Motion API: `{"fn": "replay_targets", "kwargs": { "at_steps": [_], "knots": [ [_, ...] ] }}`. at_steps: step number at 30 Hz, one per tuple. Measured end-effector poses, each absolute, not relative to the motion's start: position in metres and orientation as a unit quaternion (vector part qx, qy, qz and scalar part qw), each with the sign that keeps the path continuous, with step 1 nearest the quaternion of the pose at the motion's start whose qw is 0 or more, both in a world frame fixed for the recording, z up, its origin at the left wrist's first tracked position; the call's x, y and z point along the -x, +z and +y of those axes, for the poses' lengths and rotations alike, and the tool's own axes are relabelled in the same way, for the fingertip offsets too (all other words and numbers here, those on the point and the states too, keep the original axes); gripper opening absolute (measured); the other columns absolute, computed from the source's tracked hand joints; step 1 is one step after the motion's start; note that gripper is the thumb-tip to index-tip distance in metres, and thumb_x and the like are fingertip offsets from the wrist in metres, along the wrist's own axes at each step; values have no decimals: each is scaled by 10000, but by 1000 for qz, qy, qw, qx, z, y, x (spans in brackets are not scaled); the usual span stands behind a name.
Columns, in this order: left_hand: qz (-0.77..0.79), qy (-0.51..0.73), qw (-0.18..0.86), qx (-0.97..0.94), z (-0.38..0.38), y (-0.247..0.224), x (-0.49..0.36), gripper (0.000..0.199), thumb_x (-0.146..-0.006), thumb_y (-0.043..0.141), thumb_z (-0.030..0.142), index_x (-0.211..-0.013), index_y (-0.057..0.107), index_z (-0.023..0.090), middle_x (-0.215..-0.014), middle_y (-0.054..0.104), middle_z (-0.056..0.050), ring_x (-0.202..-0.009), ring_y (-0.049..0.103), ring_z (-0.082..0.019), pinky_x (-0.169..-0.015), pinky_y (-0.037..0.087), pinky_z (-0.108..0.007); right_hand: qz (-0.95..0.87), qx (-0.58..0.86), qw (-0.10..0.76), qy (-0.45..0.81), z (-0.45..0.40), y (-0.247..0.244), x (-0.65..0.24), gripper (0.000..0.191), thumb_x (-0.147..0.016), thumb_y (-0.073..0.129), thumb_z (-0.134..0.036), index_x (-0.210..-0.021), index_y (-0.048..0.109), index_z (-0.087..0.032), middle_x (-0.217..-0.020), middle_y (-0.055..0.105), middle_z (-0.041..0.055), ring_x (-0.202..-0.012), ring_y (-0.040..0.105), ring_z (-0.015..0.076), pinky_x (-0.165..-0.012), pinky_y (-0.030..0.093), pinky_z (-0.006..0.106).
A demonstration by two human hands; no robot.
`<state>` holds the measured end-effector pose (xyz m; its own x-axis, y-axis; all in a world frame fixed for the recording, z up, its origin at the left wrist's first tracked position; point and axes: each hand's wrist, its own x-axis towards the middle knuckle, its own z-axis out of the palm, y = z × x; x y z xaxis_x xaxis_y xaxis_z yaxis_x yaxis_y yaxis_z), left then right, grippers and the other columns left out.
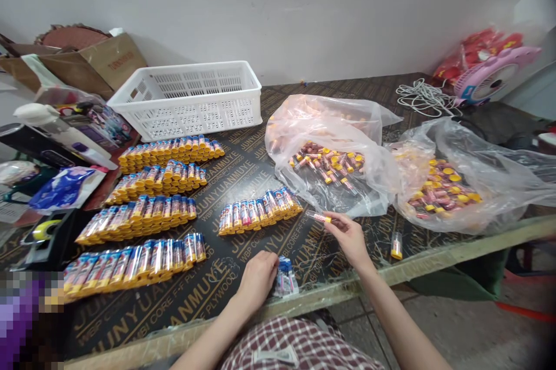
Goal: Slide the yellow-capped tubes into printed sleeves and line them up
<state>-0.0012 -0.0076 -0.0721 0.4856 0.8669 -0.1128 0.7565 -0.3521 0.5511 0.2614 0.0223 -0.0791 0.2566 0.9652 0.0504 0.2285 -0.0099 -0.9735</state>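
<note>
My right hand [351, 238] pinches a small clear tube with a yellow cap [320, 217] just in front of the open plastic bag [299, 105]. More yellow-capped tubes [332, 164] with pink contents lie inside that bag. My left hand [257, 278] rests on the table with its fingers curled in; what they hold, if anything, is hidden. Right beside it lies a small pile of blue printed clear sleeves [285, 275]. Beyond my left hand stands a short row of blue-and-yellow wrapped tubes [260, 209].
Several stacked rows of wrapped tubes [139, 260] fill the left side, before a white basket [191, 112]. A second plastic bag of tubes [447, 185] lies right. One loose tube [396, 245] stands near the front edge. A pink fan [486, 80] and white cord [425, 98] are back right.
</note>
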Motion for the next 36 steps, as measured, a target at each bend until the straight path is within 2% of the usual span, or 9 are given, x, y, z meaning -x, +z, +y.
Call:
{"fn": "replay_targets", "kwargs": {
  "at_steps": [6, 10, 14, 20, 24, 26, 30, 34, 36],
  "knots": [
    [508, 127, 316, -791, -6, -71, 3, 215, -857, 400, 142, -850, 607, 201, -825, 652, -51, -811, 583, -187, -732, 412, -273, -473, 603, 511, 388, 19, -69, -254, 361, -722, 699, -413, -982, 688, -163, -939, 689, 90, -778, 640, 206, -698, 553, 346],
    [529, 148, 345, -761, -6, -69, 3, 186, -812, 492, 171, -920, 640, 205, -867, 669, -54, -840, 598, -200, -760, 418, -290, -471, 595, 513, 401, 19, -63, -246, 339, -709, 709, -402, -960, 696, -175, -924, 687, 81, -781, 642, 206, -695, 554, 337],
    [555, 147, 364, -733, -6, -70, 3, 135, -757, 588, 186, -861, 674, 192, -770, 671, -36, -777, 596, -195, -707, 408, -282, -471, 588, 512, 414, 17, -58, -239, 316, -715, 706, -379, -961, 698, -181, -931, 684, 76, -786, 641, 202, -695, 551, 329],
    [560, 137, 347, -740, -9, -69, 4, 115, -795, 541, 177, -772, 652, 197, -744, 653, -32, -738, 583, -178, -690, 391, -273, -466, 582, 506, 433, 14, -56, -234, 309, -706, 717, -375, -951, 705, -187, -899, 681, 62, -749, 635, 183, -659, 543, 296],
    [545, 188, 343, -742, -12, -65, 4, 73, -743, 584, 159, -679, 572, 192, -848, 647, -43, -855, 571, -193, -754, 401, -289, -474, 587, 501, 424, 13, -54, -231, 326, -711, 710, -402, -952, 705, -182, -907, 683, 69, -731, 634, 183, -641, 538, 293],
    [542, 241, 393, -703, -10, -61, 4, 87, -745, 581, 184, -674, 531, 192, -831, 639, -31, -822, 577, -178, -734, 416, -281, -482, 587, 503, 413, 12, -51, -228, 321, -711, 710, -404, -945, 707, -184, -916, 683, 72, -745, 635, 187, -657, 536, 297],
    [556, 353, 560, -503, 4, -49, 4, 162, -727, 602, 279, -723, 462, 198, -537, 517, 62, -500, 514, -110, -523, 387, -220, -488, 571, 520, 406, 6, -40, -218, 287, -711, 718, -385, -927, 713, -197, -921, 672, 67, -778, 634, 187, -694, 537, 298],
    [523, 451, 646, -324, 21, -33, 4, 426, -524, 766, 196, -881, 537, 168, -586, 622, 51, -490, 539, -91, -536, 414, -203, -500, 549, 524, 417, -4, -27, -204, 260, -752, 693, -376, -954, 705, -212, -966, 657, 72, -809, 633, 189, -702, 549, 297],
    [511, 475, 662, -275, 27, -25, 4, 469, -473, 806, 177, -893, 602, 135, -646, 665, 13, -538, 567, -91, -561, 432, -200, -510, 537, 528, 415, -9, -23, -197, 240, -775, 676, -367, -962, 702, -218, -989, 645, 72, -805, 632, 183, -709, 554, 299]
  ]
}}
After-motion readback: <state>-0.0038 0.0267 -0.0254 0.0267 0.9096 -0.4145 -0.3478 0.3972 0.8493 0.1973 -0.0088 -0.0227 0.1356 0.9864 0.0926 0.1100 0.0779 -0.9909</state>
